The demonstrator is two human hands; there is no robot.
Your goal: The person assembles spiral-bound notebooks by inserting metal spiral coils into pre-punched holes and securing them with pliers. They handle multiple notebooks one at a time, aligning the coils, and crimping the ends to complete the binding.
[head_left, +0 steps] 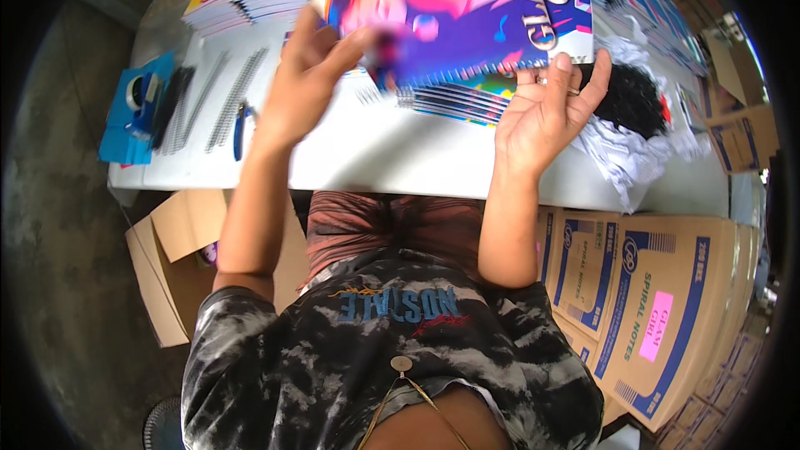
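Observation:
A spiral notebook (467, 12) with a purple and pink illustrated cover is raised above the table, its wire-bound edge toward me. My left hand (312, 75) grips its left end, thumb in front; that end is blurred. At the near right corner, my right hand (546, 112) has it between thumb and fingers, with a ring on one finger. Underneath, partly hidden, lies a small stack of notebooks (458, 107). Blue-handled pliers (239, 132) rest on the table left of my left forearm, beside loose wire spiral coils (229, 104).
Stacks of notebooks stand at the far left (250, 4) and far right. A blue tape dispenser (143, 104) sits at the left table edge. Right are a black tangled bundle (629, 100) and crumpled white material (621, 158). Cardboard cartons (658, 308) and an open box (171, 275) flank me below.

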